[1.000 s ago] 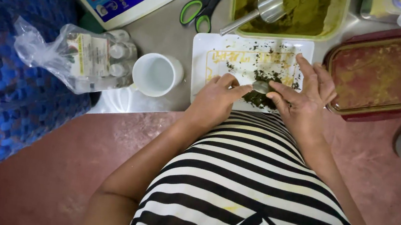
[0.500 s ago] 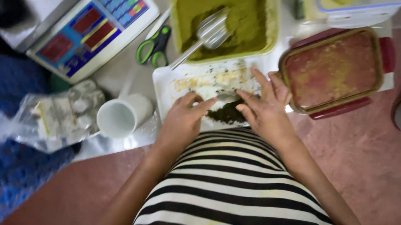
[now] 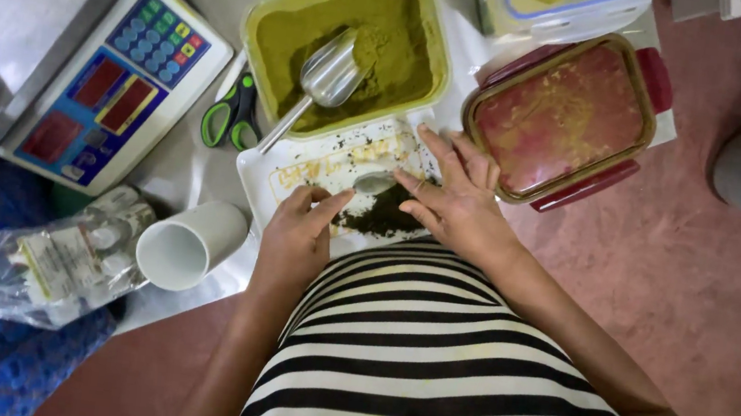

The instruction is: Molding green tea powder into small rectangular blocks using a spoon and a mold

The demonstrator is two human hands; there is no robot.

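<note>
the dark pile (image 3: pixel 383 217) lies on the white tray (image 3: pixel 272 189), between our hands. our right hand (image 3: pixel 456 204), nearer, pinches a spoon (image 3: pixel 375 183) pointing left over it; our left hand (image 3: pixel 298 235) fingers press together just left. behind, a tub (image 3: pixel 267 15) holds green powder and a scoop (image 3: pixel 325 77).

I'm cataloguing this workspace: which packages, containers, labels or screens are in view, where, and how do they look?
Weighing scale: upper left, steel pan, blue keypad, red display windows.
Clear plastic bag: lower left, crumpled, holding small labelled items.
Green tub: top centre, olive powder with a metal scoop.
Red-clipped container: upper right, rectangular, reddish contents.
Clear lidded box: top edge, blue-rimmed.
</note>
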